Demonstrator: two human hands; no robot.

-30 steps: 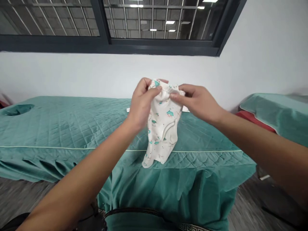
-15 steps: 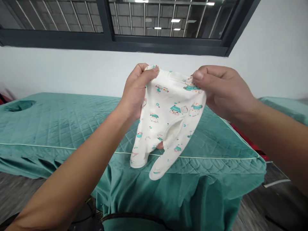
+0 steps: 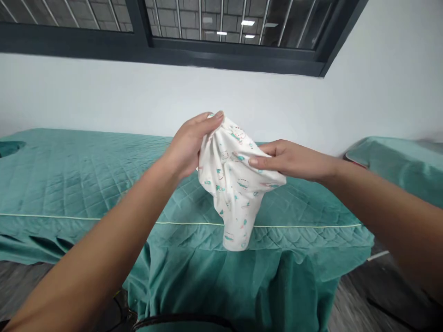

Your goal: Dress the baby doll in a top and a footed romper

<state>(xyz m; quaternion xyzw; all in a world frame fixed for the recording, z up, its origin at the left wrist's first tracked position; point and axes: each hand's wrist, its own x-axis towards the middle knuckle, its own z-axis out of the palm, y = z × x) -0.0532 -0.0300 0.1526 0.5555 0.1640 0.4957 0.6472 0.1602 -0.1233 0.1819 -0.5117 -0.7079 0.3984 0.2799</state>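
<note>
A small pair of white baby pants (image 3: 235, 189) with teal and pink prints hangs in the air above the near edge of a teal quilted bed (image 3: 86, 180). My left hand (image 3: 188, 145) pinches the top of the pants at their left side, fingers closed on the cloth. On the right, my right hand (image 3: 287, 159) holds the waistband, with the thumb on top and the fingers under the fabric. The two legs hang bunched together, pointing down.
The teal quilted bed runs left to right against a white wall, with a face hole (image 3: 8, 148) at its far left. A second teal-covered bed (image 3: 398, 161) stands at the right. A dark-framed window (image 3: 221, 44) is above. Grey floor lies below.
The pants were held spread wide by the waistband with both legs apart. My hands have come lower and closer together, and the pants now hang bunched with the legs together.
</note>
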